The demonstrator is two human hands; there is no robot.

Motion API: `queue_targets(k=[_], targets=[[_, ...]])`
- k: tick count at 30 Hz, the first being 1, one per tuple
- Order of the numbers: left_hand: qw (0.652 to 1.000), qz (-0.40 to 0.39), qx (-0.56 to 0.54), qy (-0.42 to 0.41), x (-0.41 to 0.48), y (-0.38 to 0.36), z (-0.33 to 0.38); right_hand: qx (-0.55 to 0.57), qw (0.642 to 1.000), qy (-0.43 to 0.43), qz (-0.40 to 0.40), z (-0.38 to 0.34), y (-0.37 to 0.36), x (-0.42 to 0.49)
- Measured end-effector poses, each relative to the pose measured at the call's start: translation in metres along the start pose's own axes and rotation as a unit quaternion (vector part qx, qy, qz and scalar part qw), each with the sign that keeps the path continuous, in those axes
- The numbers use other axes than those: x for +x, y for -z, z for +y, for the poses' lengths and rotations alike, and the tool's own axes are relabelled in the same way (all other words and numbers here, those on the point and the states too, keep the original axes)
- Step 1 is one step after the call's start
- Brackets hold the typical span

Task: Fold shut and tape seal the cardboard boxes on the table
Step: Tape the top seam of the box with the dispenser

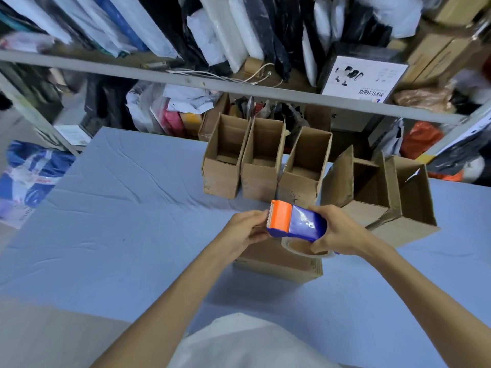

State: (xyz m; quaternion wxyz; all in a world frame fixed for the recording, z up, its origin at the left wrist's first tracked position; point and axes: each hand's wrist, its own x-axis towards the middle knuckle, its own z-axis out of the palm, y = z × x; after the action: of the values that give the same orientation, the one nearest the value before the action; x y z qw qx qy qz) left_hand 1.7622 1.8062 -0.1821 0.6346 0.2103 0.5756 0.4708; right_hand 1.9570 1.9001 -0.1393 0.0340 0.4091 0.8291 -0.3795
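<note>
The left hand pinches the orange cutter end of the tape dispenser, fingertips close to the serrated blade. A slip there could nick a finger, or the loose tape end could stick back on itself. The right hand grips the blue body and roll. The near box, seemingly folded shut, sits on the table directly beneath both hands. Five open boxes stand beyond, far and rightward, flaps up.
</note>
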Motion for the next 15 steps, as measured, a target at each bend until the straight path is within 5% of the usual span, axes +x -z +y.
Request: queue_targets(k=[8, 15], targets=[[0.992, 0.037, 0.118, -0.033, 0.002, 0.009, 0.001, -0.034, 0.999, 0.001, 0.002, -0.001, -0.003, 0.0], [0.985, 0.062, 0.159, -0.013, 0.002, 0.025, 0.005, -0.132, 0.98, 0.108, 0.106, -0.007, -0.024, 0.005]])
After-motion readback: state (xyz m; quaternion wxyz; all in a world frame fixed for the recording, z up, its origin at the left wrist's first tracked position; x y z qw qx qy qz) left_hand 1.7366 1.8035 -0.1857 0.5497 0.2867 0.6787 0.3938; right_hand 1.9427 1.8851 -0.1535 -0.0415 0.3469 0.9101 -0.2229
